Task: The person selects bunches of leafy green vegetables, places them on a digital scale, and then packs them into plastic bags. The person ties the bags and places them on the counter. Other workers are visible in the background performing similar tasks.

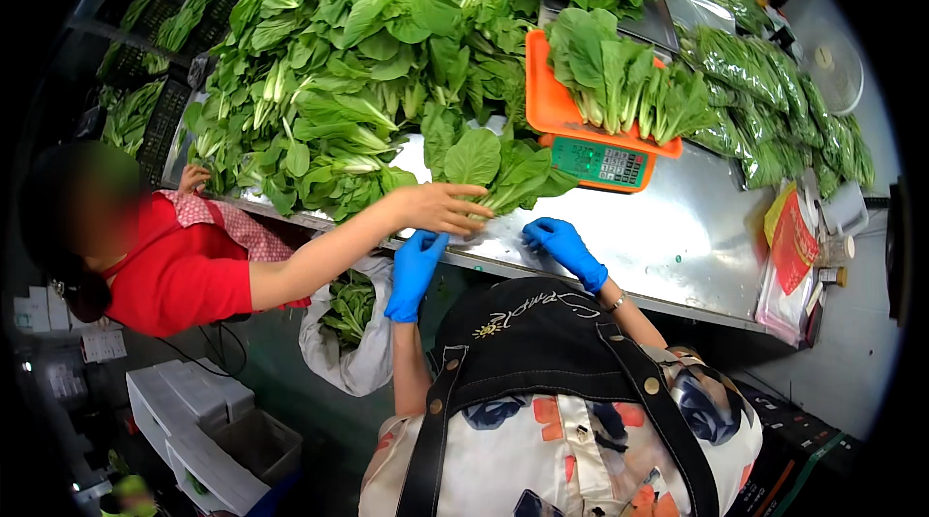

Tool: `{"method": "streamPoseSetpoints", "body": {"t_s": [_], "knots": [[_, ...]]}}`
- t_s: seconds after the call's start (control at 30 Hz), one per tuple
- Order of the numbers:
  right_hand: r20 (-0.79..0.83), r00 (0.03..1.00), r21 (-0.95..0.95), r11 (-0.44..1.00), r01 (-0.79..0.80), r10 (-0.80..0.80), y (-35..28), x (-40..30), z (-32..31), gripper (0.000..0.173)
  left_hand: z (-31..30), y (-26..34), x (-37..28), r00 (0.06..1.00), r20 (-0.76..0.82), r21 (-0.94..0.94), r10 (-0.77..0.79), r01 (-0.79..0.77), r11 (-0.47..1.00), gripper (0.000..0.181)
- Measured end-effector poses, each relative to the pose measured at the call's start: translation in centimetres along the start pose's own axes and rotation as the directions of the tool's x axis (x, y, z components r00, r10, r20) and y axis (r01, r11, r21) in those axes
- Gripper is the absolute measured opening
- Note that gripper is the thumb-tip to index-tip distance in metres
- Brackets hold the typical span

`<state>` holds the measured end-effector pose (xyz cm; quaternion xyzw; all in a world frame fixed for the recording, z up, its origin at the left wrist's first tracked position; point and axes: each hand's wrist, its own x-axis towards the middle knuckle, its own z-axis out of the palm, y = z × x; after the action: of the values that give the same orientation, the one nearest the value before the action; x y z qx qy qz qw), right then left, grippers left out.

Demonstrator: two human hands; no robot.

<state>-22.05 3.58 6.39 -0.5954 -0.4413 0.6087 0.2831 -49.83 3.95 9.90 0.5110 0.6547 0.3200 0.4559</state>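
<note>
My left hand (pixel 419 264), in a blue glove, is at the steel table's front edge, its fingertips beside a co-worker's bare hand (pixel 450 208). My right hand (pixel 555 239), gloved too, rests low over the steel table (pixel 675 226), fingers bent; whether it holds something thin I cannot tell. The co-worker's hand reaches over the stems of a few leafy greens (pixel 501 168) just beyond my hands. Behind them stands a digital scale (pixel 599 161) with an orange tray (pixel 541 92), on which a bunch of leafy greens (pixel 617 78) lies. A large heap of greens (pixel 363 59) covers the table's far left.
A co-worker in red (pixel 196 263) stands at the left. Bagged greens (pixel 762 96) are piled at the right, and plastic bags (pixel 787 255) lie at the right table end. A white sack of leaves (pixel 348 321) and white crates (pixel 210 430) are below at left.
</note>
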Motion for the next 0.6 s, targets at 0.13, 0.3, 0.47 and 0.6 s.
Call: {"method": "streamPoseSetpoints", "body": {"t_s": [0.13,0.3,0.47,0.6], "knots": [[-0.048,0.999,0.03,0.999,0.016,-0.014,0.8,-0.3,0.0,0.035,1.9,-1.3,2.2,0.968,-0.166,0.285,0.191,-0.138,0.948,0.042],[0.053,0.998,0.068,0.998,0.017,-0.021,0.4,1.5,1.5,0.036,3.1,0.1,4.9,0.969,-0.151,0.214,0.197,-0.162,0.963,0.051],[0.188,0.98,0.288,0.958,0.009,-0.066,-0.8,6.3,4.1,0.02,5.3,-5.1,10.8,0.984,-0.157,-0.352,0.085,-0.136,0.926,0.063],[0.187,0.974,0.421,0.906,0.037,-0.127,2.6,9.7,3.4,0.036,8.9,-8.8,12.9,0.716,-0.558,0.361,0.42,-0.246,0.899,0.083]]}}
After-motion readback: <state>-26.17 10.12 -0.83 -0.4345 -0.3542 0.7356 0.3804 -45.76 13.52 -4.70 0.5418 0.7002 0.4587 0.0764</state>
